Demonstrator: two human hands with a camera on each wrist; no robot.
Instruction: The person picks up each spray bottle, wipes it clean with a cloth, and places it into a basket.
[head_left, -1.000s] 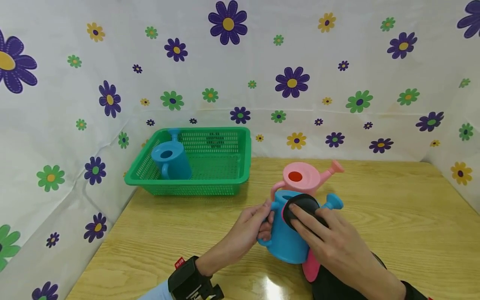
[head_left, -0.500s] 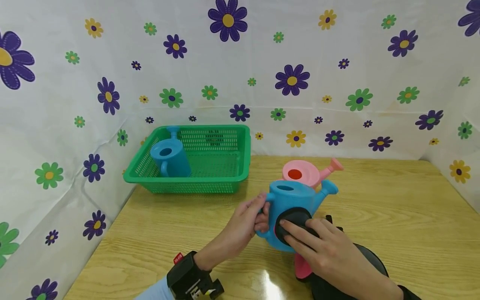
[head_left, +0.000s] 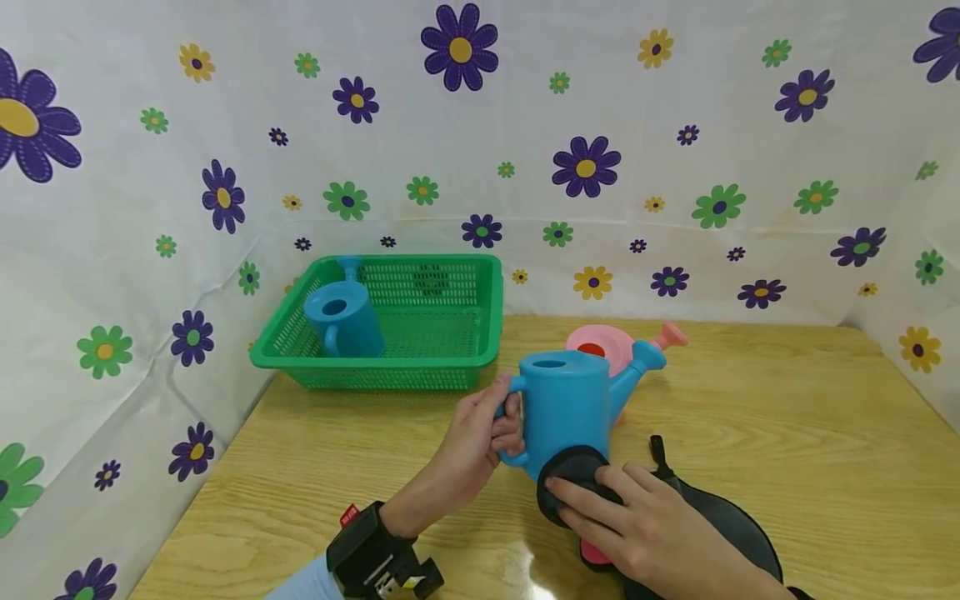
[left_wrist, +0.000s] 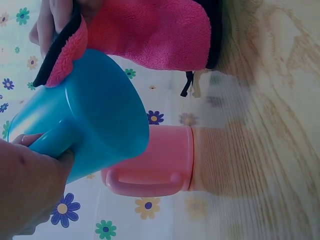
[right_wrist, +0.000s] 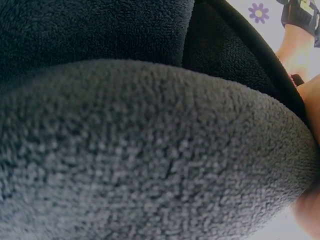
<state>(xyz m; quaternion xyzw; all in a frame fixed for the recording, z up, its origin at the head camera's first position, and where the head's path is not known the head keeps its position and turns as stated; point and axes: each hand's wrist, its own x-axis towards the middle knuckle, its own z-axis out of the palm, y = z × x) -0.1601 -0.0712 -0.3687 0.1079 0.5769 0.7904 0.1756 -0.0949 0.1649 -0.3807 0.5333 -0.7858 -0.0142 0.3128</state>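
My left hand (head_left: 472,450) grips the handle of a blue watering can (head_left: 566,400), which is lifted off the table with its spout to the right. My right hand (head_left: 652,525) holds a cloth (head_left: 723,521), dark grey on one face and fluffy pink on the other, against the can's lower side. In the left wrist view the cloth's pink face (left_wrist: 160,37) shows beside the can's base (left_wrist: 110,107). Grey fabric (right_wrist: 150,150) fills most of the right wrist view. Behind the lifted can, a pink watering can (head_left: 618,346) stands on the table, partly hidden.
At the back left of the wooden table (head_left: 795,400) sits a green basket (head_left: 390,379). Inside it, on the left, is another blue watering can (head_left: 360,329). A white flower-patterned sheet (head_left: 510,100) hangs behind and at the sides.
The blue can has risen and shifted left, turning more upright to the view. My right hand and the cloth have slid from its upper side down to its bottom edge.
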